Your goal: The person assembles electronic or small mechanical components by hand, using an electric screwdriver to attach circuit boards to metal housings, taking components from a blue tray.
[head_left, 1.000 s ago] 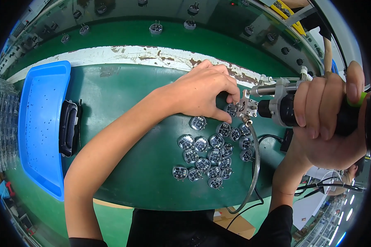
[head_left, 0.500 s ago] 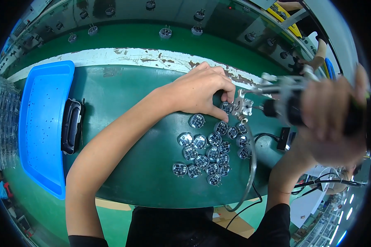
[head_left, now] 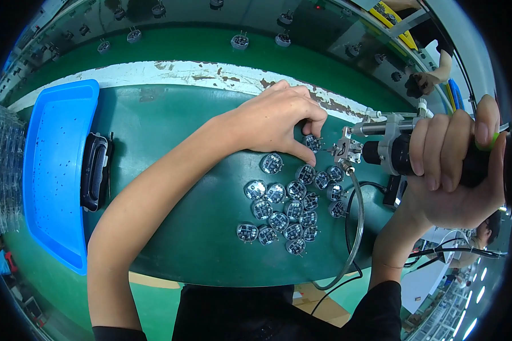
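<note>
My left hand (head_left: 279,118) pinches a small round circuit-board unit (head_left: 311,143) between thumb and fingers at the far side of the green table. My right hand (head_left: 452,153) is wrapped round a black power screwdriver (head_left: 401,153), held with its bit toward that unit. A metal nozzle block (head_left: 345,149) sits at the driver's front, with a clear hose (head_left: 359,219) running down from it. Just beyond the left fingertips the bit's tip seems close to the unit; whether they touch I cannot tell. Several similar round units (head_left: 294,210) lie grouped below my hands.
At left stands a blue tray (head_left: 60,176) with small dark specks in it, beside a black case (head_left: 96,172) and stacked clear plastic trays (head_left: 4,170). Beyond the white worn ledge (head_left: 182,71), a green conveyor belt (head_left: 188,51) carries more units. A co-worker's hand (head_left: 426,82) is at the far right.
The screwdriver has shifted right, drawing its nozzle block away from the pinched unit. My right hand, blurred before, now shows sharply. My left hand keeps its pinch.
</note>
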{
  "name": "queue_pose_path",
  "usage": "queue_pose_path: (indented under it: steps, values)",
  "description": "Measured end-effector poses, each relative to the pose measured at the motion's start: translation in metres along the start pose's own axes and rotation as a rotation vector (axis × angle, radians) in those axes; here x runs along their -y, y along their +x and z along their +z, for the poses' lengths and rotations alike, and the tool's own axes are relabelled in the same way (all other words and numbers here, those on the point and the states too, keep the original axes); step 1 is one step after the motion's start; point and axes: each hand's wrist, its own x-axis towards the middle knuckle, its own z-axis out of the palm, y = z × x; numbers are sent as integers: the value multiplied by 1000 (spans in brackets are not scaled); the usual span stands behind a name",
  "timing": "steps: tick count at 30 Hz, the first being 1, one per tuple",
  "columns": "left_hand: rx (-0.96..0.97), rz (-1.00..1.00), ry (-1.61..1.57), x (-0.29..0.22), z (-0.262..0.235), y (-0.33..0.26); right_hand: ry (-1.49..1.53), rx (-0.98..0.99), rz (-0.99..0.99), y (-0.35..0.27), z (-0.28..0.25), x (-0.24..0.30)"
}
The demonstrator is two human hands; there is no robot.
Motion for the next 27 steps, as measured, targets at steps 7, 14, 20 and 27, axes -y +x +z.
queue_pose_path:
  steps: [7, 14, 20, 27]
  values:
    - [-4, -4, -4, -2, 1, -1, 0, 19, 13, -2, 2, 0]
    - [-4, -5, -7, -1, 2, -1, 17, 30, 18, 2, 5, -4]
    - [48, -54, 10, -3, -8, -3, -48, -175, 75, 8, 23, -12]
    - [105, 28, 55, -17, -6, 10, 50, -92, -90, -3, 9, 42]
